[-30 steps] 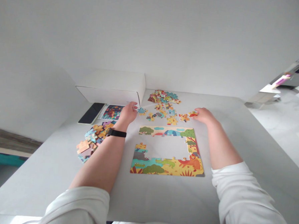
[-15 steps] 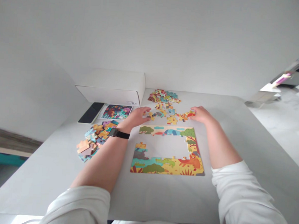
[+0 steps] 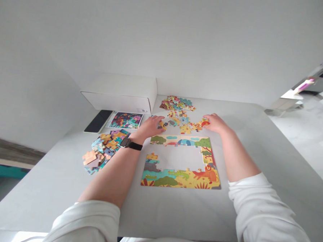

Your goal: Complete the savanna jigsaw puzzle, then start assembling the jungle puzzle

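My left hand [image 3: 152,126] is open at the left end of a loose row of puzzle pieces. Its thumb and fingers are apart around a yellow and dark puzzle piece [image 3: 162,126]. At the row's right end, my right hand [image 3: 216,123] has its thumb and fingers closed about a red and yellow puzzle piece [image 3: 205,123]. Between the hands lie several loose puzzle pieces [image 3: 185,128]. Nearer to me is a partly assembled animal jigsaw puzzle [image 3: 167,182], a frame of joined pieces around a bare middle, with a lion at lower right.
Behind the row is a heap of puzzle pieces [image 3: 175,103]. Another pile [image 3: 96,157] lies left of my forearm. A phone [image 3: 98,121] and a colourful picture card [image 3: 126,120] rest before a white box [image 3: 116,101]. A wall backs the table [image 3: 178,215].
My left hand has shifted slightly right, its fingers now over the pieces at the left end. My right hand has barely moved, still at the red piece.
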The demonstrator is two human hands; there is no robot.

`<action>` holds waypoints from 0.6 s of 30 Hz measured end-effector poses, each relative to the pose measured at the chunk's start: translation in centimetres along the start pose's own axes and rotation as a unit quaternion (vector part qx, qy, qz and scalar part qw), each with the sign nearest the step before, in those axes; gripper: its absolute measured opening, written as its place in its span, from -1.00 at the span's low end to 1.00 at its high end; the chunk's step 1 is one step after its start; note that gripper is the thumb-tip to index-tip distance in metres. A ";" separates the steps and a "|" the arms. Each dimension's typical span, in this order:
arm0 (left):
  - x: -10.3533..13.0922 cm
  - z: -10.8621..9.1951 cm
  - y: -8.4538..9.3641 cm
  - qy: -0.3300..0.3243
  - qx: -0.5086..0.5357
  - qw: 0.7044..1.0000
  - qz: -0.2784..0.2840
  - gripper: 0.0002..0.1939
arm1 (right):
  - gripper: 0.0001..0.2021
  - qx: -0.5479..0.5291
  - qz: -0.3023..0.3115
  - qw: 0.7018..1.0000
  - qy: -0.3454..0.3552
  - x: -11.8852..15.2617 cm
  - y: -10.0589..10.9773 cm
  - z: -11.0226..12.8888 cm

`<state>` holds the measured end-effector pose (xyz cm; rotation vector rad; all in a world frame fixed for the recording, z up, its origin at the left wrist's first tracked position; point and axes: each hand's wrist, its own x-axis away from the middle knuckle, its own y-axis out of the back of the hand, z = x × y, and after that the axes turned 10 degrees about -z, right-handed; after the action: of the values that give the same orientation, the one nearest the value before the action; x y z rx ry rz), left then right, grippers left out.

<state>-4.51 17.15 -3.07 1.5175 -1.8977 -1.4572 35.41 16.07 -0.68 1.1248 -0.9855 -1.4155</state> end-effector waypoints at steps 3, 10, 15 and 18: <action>0.1 0.0 0.3 0.000 0.017 1.000 -0.015 -0.32 | -0.38 0.013 -0.008 1.000 -0.013 0.0 0.0 -0.1; -0.3 0.0 0.8 0.044 0.091 0.993 -0.061 -0.38 | -0.42 0.032 -0.011 0.999 -0.018 0.0 0.0 -0.3; -0.7 0.4 0.8 0.105 0.112 0.983 -0.101 -0.47 | -0.46 0.049 -0.010 0.998 -0.042 0.0 0.3 -0.3; -0.8 0.5 0.9 0.144 0.110 0.977 -0.107 -0.56 | -0.48 0.059 -0.001 0.997 -0.050 0.0 0.3 -0.3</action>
<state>-5.09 18.04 -2.24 1.9691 -1.8101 -1.0556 35.76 16.06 -0.40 1.1493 -1.1522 -1.4428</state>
